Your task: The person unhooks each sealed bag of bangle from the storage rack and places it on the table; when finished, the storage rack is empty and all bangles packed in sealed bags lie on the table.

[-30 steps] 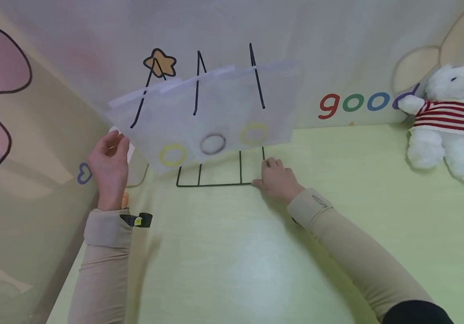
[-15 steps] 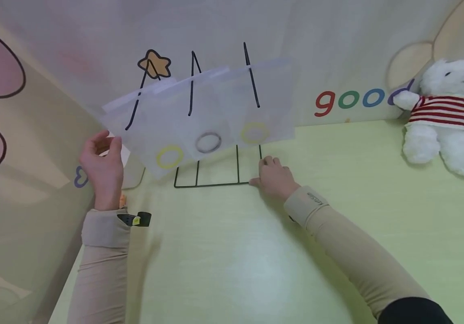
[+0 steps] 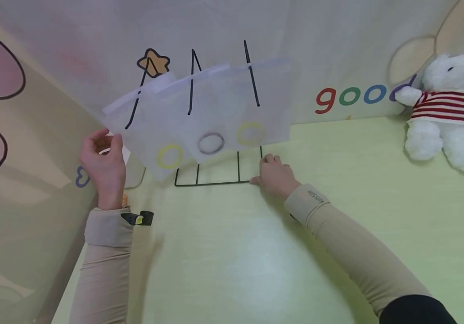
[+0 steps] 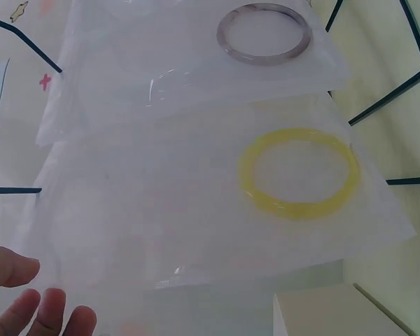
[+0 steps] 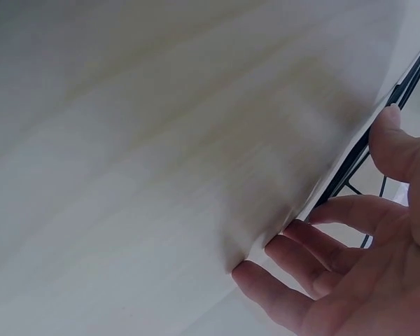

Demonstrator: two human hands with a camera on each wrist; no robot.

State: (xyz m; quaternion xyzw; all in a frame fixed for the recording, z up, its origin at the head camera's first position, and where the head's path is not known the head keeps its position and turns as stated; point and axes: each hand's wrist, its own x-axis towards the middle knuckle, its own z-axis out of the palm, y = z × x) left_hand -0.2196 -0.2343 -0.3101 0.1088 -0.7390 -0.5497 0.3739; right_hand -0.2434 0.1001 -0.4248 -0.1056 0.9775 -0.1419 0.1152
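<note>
A black wire rack (image 3: 217,183) stands on the table against the back wall. Three translucent bags hang from its prongs, each with a ring-shaped bangle inside: a yellow bangle (image 3: 170,156) on the left, a greyish bangle (image 3: 211,143) in the middle, a pale yellow bangle (image 3: 250,134) on the right. My left hand (image 3: 104,159) is raised beside the left bag (image 4: 147,210), thumb and fingers apart, holding nothing. My right hand (image 3: 277,177) grips the rack's front right corner, the thumb on the front bar and the fingertips down at the tabletop.
A white plush bear (image 3: 444,112) in a striped shirt sits at the back right. A printed wall (image 3: 349,54) rises behind the rack, and a side wall (image 3: 29,148) is close to my left arm. Behind my left hand is a pale rounded object (image 3: 135,173).
The bags sway slightly on the prongs. Both hands keep nearly the same places while the head view shifts a little.
</note>
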